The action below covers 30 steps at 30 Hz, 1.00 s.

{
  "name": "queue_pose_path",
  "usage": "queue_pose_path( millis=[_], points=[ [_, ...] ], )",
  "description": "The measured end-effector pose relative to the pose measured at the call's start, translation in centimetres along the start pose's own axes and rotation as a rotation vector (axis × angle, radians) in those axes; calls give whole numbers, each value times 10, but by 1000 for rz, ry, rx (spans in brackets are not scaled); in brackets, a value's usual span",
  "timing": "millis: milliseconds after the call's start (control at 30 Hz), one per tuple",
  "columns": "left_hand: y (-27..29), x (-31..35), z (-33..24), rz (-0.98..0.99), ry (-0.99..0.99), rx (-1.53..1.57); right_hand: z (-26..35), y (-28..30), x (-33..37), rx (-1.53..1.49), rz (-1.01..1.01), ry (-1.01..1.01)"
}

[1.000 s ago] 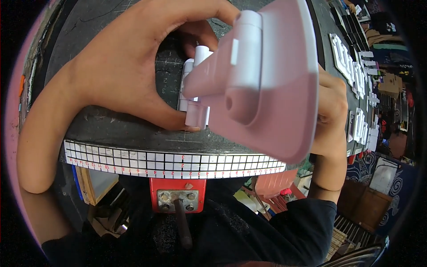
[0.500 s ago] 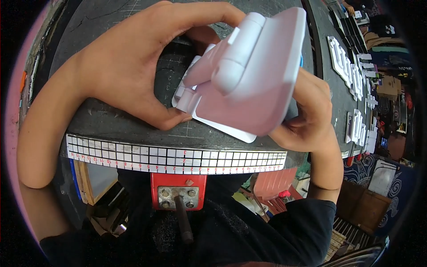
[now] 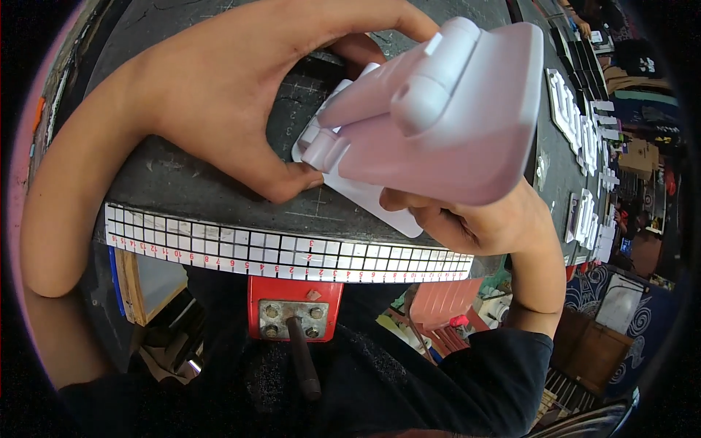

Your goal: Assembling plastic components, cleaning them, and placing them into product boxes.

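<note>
A white folding phone stand [image 3: 467, 146] is raised toward me over the dark work table, its broad plate tilted and its hinged arm folded behind. My left hand [image 3: 212, 109] curves around the stand's left side. Its thumb tip presses the small hinge by the flat base, while its index finger reaches the upper hinge; the other fingertips are partly hidden behind the stand. Below the plate, my right hand [image 3: 504, 223] is closed at the base's right side, fingers curled, with the plate covering part of it.
A gridded ruler strip [image 3: 292, 252] runs along the table's [image 3: 171, 179] near edge, above a red bracket [image 3: 296, 288] with a metal rod. More white stand parts [image 3: 573, 128] lie in rows at the right. Another person's hand [image 3: 584, 28] shows at the far right.
The stand has shifted slightly right, its plate tilting up a little. My right hand has moved in under the plate, so its fingertips now show over the base. My left thumb stays at the hinge.
</note>
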<state>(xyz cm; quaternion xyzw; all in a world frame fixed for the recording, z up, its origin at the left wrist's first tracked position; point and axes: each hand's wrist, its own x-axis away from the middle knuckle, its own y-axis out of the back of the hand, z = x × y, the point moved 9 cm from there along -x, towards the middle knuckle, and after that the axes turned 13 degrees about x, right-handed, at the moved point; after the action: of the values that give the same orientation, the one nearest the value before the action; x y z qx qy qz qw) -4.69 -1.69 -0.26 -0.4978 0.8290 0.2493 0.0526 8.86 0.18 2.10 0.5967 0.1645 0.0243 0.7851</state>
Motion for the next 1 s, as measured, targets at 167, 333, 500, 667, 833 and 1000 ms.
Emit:
queue_pose_path(
  millis=[167,333,500,667,833,1000],
  points=[
    [-3,3,7,-33,15,37,-7,-19,-3,-14,40,35],
    [-3,-2,0,39,105,148,-8,3,-4,-112,-172,25],
    [-2,2,0,16,-77,82,0,4,-8,-9,-59,89],
    [-5,-2,4,35,-17,45,-10,9,-2,-118,-125,-14],
    [1,-1,-3,-49,-66,21,-5,25,-7,182,-121,9],
    [1,0,4,-17,-43,138,0,17,-7,304,-97,52]
  ],
)
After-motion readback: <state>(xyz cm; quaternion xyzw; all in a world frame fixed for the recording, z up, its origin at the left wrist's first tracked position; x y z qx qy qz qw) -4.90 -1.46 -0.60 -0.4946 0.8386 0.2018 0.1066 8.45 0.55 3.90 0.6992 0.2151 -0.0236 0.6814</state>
